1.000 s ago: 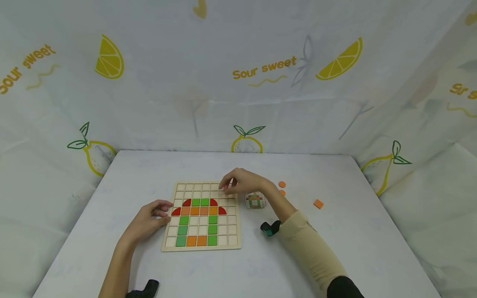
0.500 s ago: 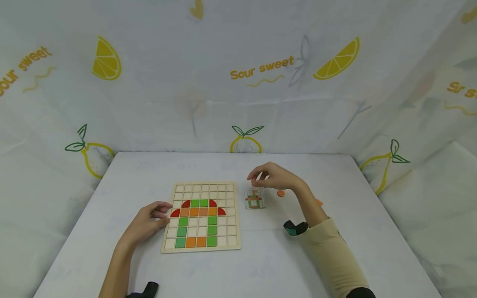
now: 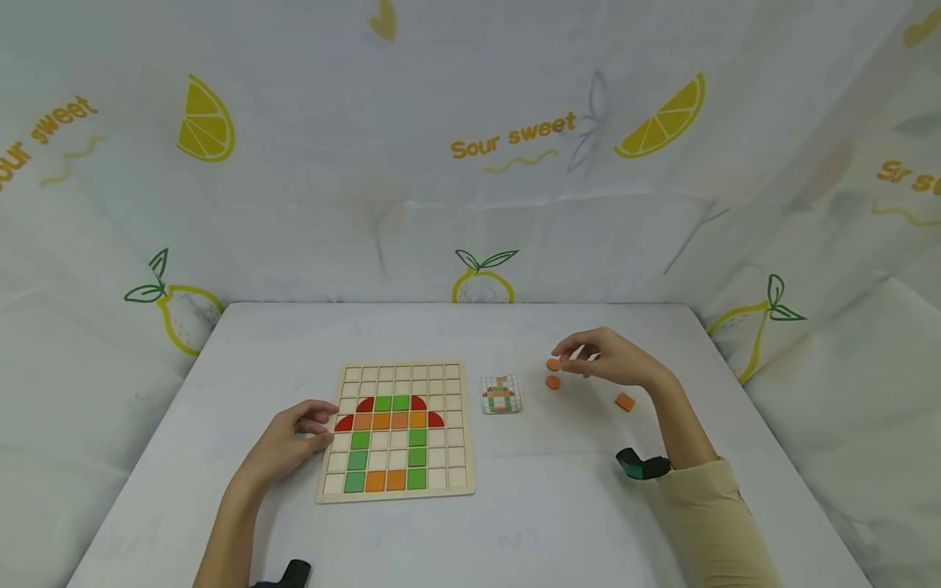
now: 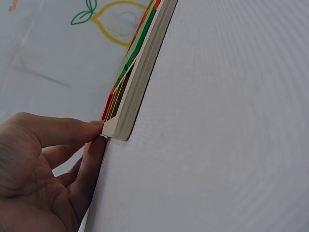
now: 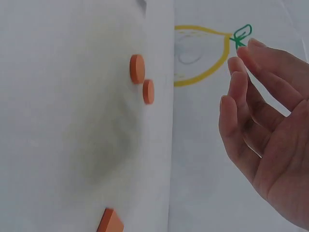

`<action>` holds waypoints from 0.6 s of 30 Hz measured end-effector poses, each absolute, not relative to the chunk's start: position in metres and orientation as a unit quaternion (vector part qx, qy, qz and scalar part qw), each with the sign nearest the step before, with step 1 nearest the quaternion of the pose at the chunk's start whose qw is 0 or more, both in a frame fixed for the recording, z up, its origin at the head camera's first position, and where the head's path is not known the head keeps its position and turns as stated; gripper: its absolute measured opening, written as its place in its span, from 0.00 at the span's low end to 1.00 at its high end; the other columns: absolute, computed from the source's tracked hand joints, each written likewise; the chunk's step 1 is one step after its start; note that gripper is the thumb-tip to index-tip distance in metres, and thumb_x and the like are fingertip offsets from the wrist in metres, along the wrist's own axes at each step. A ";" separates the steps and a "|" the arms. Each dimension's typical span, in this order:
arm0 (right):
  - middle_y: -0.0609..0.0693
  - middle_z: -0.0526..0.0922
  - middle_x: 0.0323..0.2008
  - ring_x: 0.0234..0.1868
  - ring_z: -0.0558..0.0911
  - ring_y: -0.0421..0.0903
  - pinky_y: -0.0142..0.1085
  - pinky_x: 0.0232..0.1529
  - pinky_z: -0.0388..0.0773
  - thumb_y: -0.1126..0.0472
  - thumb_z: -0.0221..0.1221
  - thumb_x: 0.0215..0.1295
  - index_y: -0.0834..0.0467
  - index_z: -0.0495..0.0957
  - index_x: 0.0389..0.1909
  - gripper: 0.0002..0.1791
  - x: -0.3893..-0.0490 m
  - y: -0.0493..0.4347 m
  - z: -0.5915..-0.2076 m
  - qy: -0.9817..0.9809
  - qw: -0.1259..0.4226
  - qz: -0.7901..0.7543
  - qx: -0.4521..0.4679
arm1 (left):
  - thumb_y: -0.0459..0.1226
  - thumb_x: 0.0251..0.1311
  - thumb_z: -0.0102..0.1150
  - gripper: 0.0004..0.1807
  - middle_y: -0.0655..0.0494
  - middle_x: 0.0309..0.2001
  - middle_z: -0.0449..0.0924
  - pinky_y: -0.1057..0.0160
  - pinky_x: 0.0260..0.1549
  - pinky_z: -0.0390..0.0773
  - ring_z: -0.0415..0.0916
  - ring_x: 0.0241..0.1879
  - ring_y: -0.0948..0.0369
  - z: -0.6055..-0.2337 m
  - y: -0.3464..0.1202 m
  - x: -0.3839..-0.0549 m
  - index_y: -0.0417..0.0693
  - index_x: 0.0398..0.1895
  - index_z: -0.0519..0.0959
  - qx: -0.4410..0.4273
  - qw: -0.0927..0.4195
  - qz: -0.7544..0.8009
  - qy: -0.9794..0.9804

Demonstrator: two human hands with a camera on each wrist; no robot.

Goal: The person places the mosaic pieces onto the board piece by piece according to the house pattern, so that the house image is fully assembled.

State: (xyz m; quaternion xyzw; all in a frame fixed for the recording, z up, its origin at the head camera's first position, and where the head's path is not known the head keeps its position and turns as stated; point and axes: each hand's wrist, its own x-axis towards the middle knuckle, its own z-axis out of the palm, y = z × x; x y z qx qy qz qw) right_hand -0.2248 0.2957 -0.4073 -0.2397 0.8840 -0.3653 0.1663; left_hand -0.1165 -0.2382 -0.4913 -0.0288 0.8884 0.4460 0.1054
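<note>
A square wooden grid board (image 3: 469, 457) lies on the table, with red, green and orange pieces set in its cells. My left hand (image 3: 290, 441) rests against its left edge, thumb and fingertips spaced apart along the side; in the left wrist view the thumb tip is right at the board's corner. My right hand (image 3: 606, 358) hovers over the right side of the table, its fingers loosely bent with nothing between them. Below its fingertips lie one orange disc (image 5: 137, 69) and a second orange disc (image 5: 148, 92). Nearer the wrist is an orange square tile (image 3: 625, 402).
A small picture card (image 3: 501, 394) with a similar coloured pattern lies between the board and the discs. White cloth with printed lemons (image 3: 485, 286) hangs behind the table (image 3: 515, 523) and at both sides.
My right hand has moved from over the board's upper right corner, rightward past the card, to above the orange discs. My left hand stays at the board's edge.
</note>
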 end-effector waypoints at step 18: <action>0.65 0.89 0.55 0.41 0.89 0.46 0.32 0.42 0.84 0.65 0.66 0.74 0.66 0.86 0.57 0.15 -0.204 0.369 -0.435 0.890 0.168 -0.367 -0.213 | 0.31 0.65 0.70 0.25 0.45 0.54 0.80 0.70 0.44 0.77 0.79 0.47 0.60 -0.489 -0.239 -0.117 0.39 0.66 0.80 -0.021 0.107 0.454 0.884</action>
